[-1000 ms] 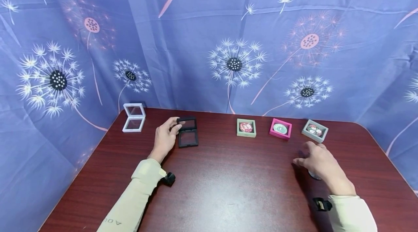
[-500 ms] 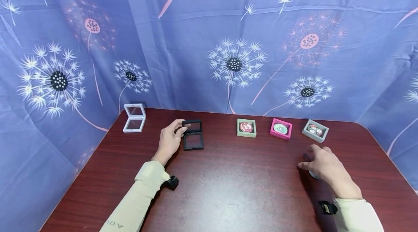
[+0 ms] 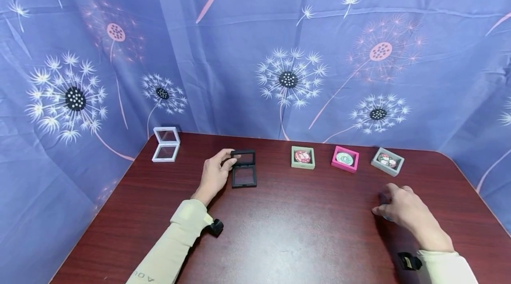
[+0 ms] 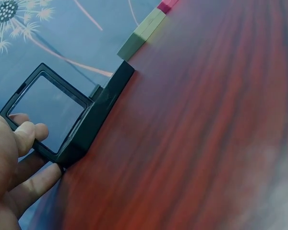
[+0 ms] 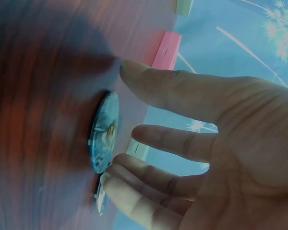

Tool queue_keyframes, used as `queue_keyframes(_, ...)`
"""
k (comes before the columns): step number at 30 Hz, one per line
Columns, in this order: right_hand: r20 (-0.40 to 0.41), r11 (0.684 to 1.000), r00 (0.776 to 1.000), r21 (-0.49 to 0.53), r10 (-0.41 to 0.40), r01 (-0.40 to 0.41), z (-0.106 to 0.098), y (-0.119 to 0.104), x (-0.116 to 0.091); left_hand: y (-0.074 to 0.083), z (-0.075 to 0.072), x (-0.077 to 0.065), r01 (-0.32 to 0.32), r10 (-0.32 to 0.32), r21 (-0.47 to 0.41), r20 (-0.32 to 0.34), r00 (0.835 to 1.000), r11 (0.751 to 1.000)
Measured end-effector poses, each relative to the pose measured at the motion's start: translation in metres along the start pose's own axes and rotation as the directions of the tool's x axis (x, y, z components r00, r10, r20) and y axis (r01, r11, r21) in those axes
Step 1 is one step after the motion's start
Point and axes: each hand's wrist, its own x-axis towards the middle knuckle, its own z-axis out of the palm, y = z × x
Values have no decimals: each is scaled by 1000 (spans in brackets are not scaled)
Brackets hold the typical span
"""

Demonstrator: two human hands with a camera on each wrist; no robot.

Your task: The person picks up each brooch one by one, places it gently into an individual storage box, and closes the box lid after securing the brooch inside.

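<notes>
In the head view my left hand [image 3: 216, 175] pinches the left edge of a hinged black display case [image 3: 244, 177], which lies unfolded on the table. The left wrist view shows its clear-windowed lid [image 4: 50, 112] raised, thumb and fingers at the lid's edge. My right hand [image 3: 411, 214] hovers low over the table at the right. Below its spread thumb and fingers, the right wrist view shows a round picture badge [image 5: 105, 132] and a second disc [image 5: 101, 195] close to the lower fingertips. From the head the hand mostly hides both.
An unfolded white case [image 3: 166, 144] stands at the far left. Along the back are a green case [image 3: 302, 164], a pink case [image 3: 345, 166] and a grey case [image 3: 387, 168], each with a round badge inside. A patterned blue cloth [image 3: 223, 75] hangs behind the table.
My left hand has slid the black case to the right and a little nearer. My right hand has shifted right and nearer, now covering most of the discs.
</notes>
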Motion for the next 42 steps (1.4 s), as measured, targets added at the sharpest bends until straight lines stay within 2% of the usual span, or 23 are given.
queue_keyframes(13, 37, 1000, 999, 1, -3, 3, 0, 6, -4, 9, 12, -7, 2, 1, -61, 49, 999, 998)
queue_keyframes(17, 48, 1000, 999, -6, 3, -3, 0, 7, -3, 13, 16, -8, -2, 5, -55, 50, 999, 998)
queue_keyframes(23, 51, 1000, 999, -12, -5, 5, 1, 11, -4, 19, 22, -9, -44, 47, -54, 61, 997, 998)
queue_keyframes(32, 57, 998, 998, -52, -38, 41, 1, 16, -5, 26, 31, -11, -12, 16, -40, 89, 996, 999)
queue_keyframes(37, 72, 997, 997, -79, -15, 21, 1, 17, -3, 30, 35, -13, -19, 24, -43, 98, 995, 999)
queue_keyframes(42, 79, 996, 997, -82, -17, 24, 1, 17, -1, 32, 38, -14, -54, 57, -33, 92, 994, 998)
